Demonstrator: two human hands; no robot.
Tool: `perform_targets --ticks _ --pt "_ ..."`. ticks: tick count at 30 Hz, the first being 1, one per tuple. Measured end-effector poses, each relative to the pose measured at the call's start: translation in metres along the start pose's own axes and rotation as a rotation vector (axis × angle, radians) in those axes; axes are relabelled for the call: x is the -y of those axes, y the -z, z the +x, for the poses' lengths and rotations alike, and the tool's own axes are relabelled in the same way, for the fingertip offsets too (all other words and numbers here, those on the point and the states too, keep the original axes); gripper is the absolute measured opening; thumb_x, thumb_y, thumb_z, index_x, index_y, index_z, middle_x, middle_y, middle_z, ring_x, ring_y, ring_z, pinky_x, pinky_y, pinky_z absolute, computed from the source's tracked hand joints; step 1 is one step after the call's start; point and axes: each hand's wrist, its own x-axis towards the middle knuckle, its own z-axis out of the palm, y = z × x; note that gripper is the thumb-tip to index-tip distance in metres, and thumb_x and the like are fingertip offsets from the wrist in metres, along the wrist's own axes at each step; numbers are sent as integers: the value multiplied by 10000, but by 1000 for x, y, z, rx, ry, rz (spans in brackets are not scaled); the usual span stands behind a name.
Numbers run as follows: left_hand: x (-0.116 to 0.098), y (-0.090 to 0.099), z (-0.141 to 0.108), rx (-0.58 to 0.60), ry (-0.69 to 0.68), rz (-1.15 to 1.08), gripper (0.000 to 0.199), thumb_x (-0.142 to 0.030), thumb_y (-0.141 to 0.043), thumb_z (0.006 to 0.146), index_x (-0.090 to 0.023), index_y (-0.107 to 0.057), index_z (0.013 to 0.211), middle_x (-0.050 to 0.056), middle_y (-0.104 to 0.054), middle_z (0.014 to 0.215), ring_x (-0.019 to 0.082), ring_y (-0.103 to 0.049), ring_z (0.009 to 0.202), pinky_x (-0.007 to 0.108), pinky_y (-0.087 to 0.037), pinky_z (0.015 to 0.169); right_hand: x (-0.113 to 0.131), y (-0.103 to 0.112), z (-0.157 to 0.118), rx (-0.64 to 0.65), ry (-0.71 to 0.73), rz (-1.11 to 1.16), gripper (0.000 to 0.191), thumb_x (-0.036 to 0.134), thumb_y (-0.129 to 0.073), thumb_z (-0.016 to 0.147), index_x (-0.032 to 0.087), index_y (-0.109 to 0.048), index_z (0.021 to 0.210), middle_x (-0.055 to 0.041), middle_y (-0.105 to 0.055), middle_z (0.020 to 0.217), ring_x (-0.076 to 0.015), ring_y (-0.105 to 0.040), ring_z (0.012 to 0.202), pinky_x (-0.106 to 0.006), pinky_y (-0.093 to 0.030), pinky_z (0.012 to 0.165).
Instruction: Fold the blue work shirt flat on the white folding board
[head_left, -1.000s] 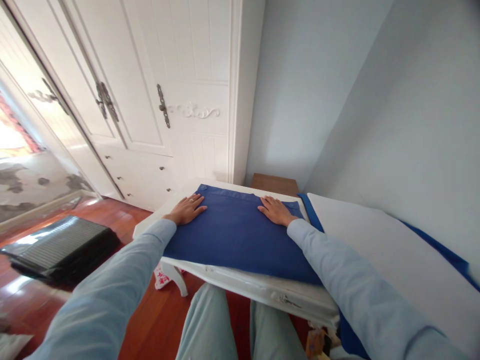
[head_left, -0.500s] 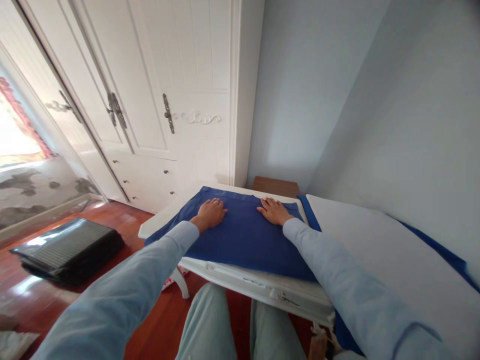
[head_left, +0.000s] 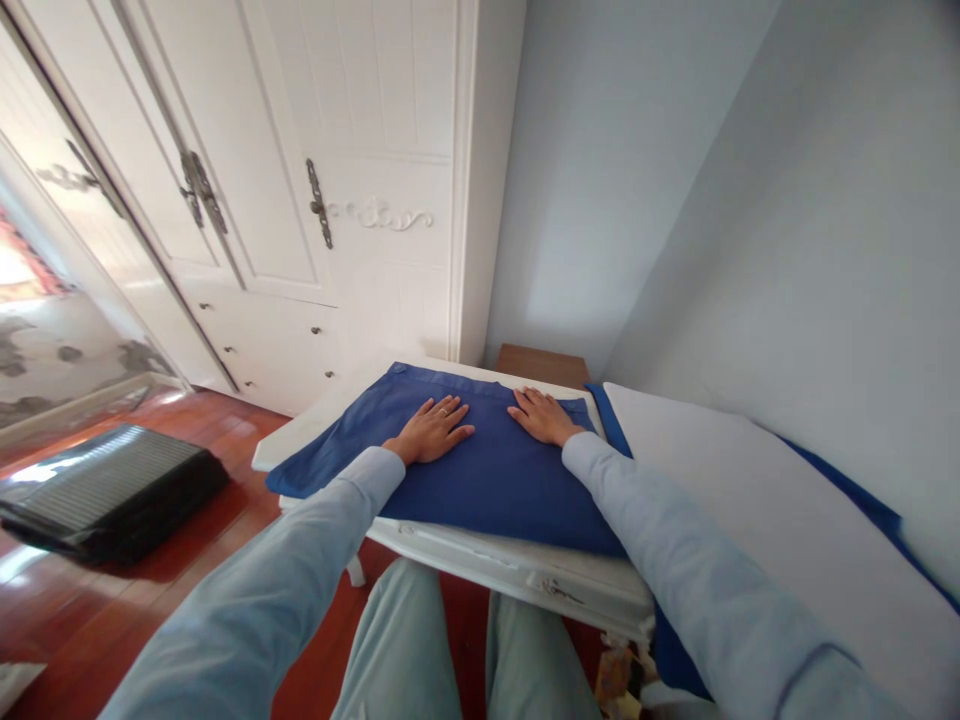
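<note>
A dark blue cloth item point(head_left: 495, 490), with a band along its far edge like a garment's waist, lies spread over a white table point(head_left: 281, 440). My left hand point(head_left: 433, 430) rests palm down on its middle, fingers spread, a ring on one finger. Near the far right corner my right hand point(head_left: 541, 415) also lies flat on the fabric, fingers outstretched. Neither hand grips anything. The cloth's left side hangs slightly past the table edge.
To the right stands a large white board point(head_left: 720, 470) with blue fabric under it. A white wardrobe point(head_left: 390, 110) rises behind the table, beside a brown wooden piece point(head_left: 544, 365). On the red floor lies a black plastic-wrapped package point(head_left: 127, 490).
My left hand has slid a little to the right across the cloth, its fingers spread wider. My right hand stays at about the same spot on the fabric. The view has shifted slightly.
</note>
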Motion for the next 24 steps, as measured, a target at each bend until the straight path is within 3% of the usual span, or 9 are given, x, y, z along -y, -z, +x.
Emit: perform_targets --ticks 6,11,21,24 --pt "34 8 -28 16 137 -1 742 -631 -165 986 -191 -251 1578 88 -160 1624 237 -123 1515 456 -85 1218 -2 -3 1 0 -12 10 756 619 -117 1001 151 -252 1580 -112 -221 1613 -261 -194 1500 -463 -183 1210" --pt "51 13 -49 10 241 38 761 -624 -136 987 -155 -269 1571 112 -199 1614 249 -129 1513 458 -92 1216 0 -1 -1 -5 -11 -4 739 594 -141 1008 138 -266 1575 -116 -233 1608 -264 -208 1495 -457 -196 1209" --pt "56 11 -61 -33 353 22 802 -665 -137 972 -148 -290 1564 114 -198 1618 257 -147 1510 439 -112 1219 -1 -5 1 17 -15 -19 720 569 -148 1015 132 -242 1579 -115 -216 1613 -265 -199 1499 -474 -214 1203" --pt "52 14 -62 -41 388 14 819 -685 -128 960 -156 -292 1564 111 -204 1617 267 -145 1510 485 -84 1218 -1 -3 1 26 -3 -36 718 554 -134 1014 121 -246 1575 -128 -219 1611 -276 -197 1498 -494 -218 1194"
